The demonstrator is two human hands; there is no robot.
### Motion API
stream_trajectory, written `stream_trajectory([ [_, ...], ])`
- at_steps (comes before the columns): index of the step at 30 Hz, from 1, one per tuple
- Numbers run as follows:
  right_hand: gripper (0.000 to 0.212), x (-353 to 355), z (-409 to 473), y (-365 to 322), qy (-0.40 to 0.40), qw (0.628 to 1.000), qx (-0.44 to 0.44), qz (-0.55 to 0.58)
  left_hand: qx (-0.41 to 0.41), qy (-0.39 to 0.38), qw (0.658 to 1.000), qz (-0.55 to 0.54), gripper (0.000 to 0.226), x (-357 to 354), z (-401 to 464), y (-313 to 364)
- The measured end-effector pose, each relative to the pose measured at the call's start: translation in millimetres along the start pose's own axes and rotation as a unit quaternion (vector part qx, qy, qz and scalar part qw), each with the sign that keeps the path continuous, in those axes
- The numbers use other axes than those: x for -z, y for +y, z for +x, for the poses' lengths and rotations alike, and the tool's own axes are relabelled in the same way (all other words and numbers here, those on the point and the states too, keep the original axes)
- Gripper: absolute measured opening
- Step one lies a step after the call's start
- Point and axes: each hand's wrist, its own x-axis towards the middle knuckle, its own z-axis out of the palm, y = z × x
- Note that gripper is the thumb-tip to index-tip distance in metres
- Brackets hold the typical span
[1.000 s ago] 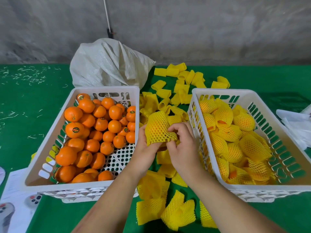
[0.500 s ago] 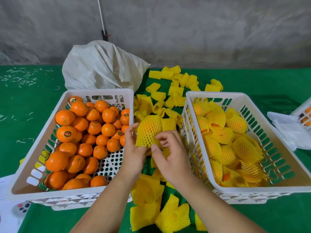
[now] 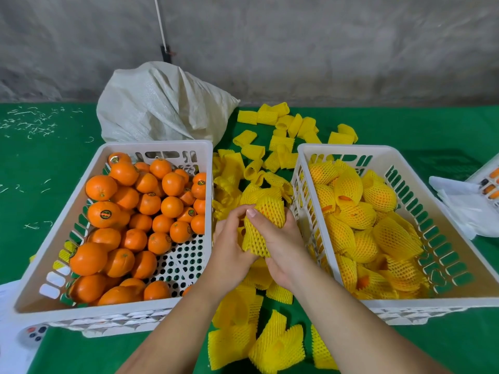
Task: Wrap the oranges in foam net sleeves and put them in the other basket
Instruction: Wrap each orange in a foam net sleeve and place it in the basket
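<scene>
At the bottom centre of the frame, loose yellow foam sleeves (image 3: pixel 275 344) lie flattened on the green surface (image 3: pixel 445 352), between two bare forearms that reach up from the lower edge. In the lower left corner a white sheet (image 3: pixel 10 344) and a small grey device with coloured buttons (image 3: pixel 33 334) peek out beside the left basket.

In the middle of the frame the left hand (image 3: pixel 229 249) and right hand (image 3: pixel 283 247) meet over the gap between the baskets. Both curl around one orange (image 3: pixel 271 211) that is partly covered by a sleeve (image 3: pixel 256 238); orange skin shows through the stretched mesh at the top, and the slack end of the sleeve hangs down between the palms. The left fingers pinch the net at its upper left, the right thumb presses on the net's front, and the right fingers wrap behind the fruit.

The left basket (image 3: pixel 162 309), white and slotted, holds bare oranges (image 3: pixel 127 211) heaped toward its left and far side, with perforated floor showing at the near right. The right basket (image 3: pixel 405 306) holds wrapped oranges (image 3: pixel 359 211) piled across it.

Further up, more sleeves (image 3: pixel 283 136) are scattered between and behind the baskets. At the right edge lie white foam sheets (image 3: pixel 464 209) and the corner of another basket (image 3: pixel 490 174). Behind the left basket sits a crumpled white sack (image 3: pixel 162 109), and a grey wall (image 3: pixel 324 44) closes the top of the frame, with a thin white rod (image 3: pixel 161 22) leaning against it.
</scene>
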Motion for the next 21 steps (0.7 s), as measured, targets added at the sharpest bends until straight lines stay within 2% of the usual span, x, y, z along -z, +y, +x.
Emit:
stream_trajectory([
  [3, 0.101, 9.2, 2.9, -1.5, -0.005, 0.999, -0.034, 0.024, -0.018, -0.006, 0.999, 0.048, 0.075, 0.8, -2.4, 7.6],
  [6, 0.092, 16.2, 3.5, -5.4, 0.007, 0.997, -0.075, -0.008, -0.035, -0.023, 0.996, 0.079, 0.073, 1.6, -5.1, 12.8],
  [7, 0.079, 18.9, 5.5, -5.4, 0.018, 0.997, -0.071, -0.038, -0.04, -0.032, 0.995, 0.082, 0.074, 1.4, -6.5, 11.8],
  [9, 0.04, 22.9, 8.9, -7.2, 0.04, 0.994, -0.036, -0.097, -0.05, -0.058, 0.993, 0.09, 0.079, -0.2, -9.0, 8.0],
  [10, 0.029, 24.7, 9.7, -8.5, 0.042, 0.992, -0.016, -0.12, -0.05, -0.07, 0.992, 0.094, 0.082, -1.5, -9.8, 5.6],
  [15, 0.028, 28.3, 10.9, -10.2, 0.031, 0.987, 0.04, -0.153, -0.033, -0.083, 0.993, 0.072, 0.092, -3.8, -8.1, -1.2],
  [19, 0.023, 51.5, 25.9, -36.3, 0.117, 0.991, 0.045, -0.044, -0.016, -0.083, 0.996, 0.0, 0.085, 3.5, -5.1, 2.2],
  [21, 0.027, 72.0, 35.5, -56.1, 0.185, 0.969, 0.142, -0.077, -0.031, -0.033, 0.997, -0.063, 0.07, 14.0, -3.4, 2.4],
])
